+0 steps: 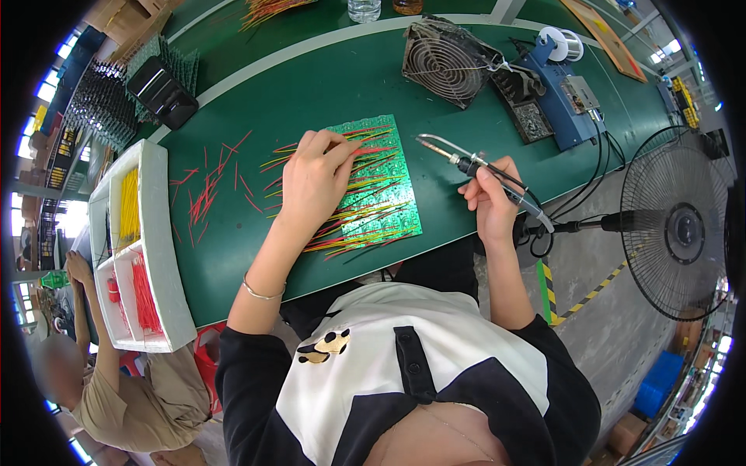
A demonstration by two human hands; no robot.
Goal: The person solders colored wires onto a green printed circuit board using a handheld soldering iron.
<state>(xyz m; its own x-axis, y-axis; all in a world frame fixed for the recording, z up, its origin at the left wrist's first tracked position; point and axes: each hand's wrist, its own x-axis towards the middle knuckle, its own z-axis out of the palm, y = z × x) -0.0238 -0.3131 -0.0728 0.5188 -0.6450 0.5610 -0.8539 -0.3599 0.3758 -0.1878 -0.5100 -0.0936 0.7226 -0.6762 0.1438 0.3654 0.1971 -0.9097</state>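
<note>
A green circuit board panel (406, 186) lies on the bench in front of me. Several red, yellow and black wires (342, 247) stretch across it and stick out past its left edge. My left hand (315, 179) is over the panel's left side, its thumb and fingers pinched on a red wire (374, 149). In my right hand (494, 200), right of the panel, is a soldering iron (509, 180) with a curved thin tube beside its tip. The tip points up and left, apart from the board.
Loose red wires (208, 194) lie left of the panel, beside a white foam box (180, 287) of yellow and red wires. A small metal fan (447, 66) and a blue soldering station (563, 97) with a solder spool (561, 44) stand behind. A pedestal fan (676, 225) stands right; another person (140, 396) sits left.
</note>
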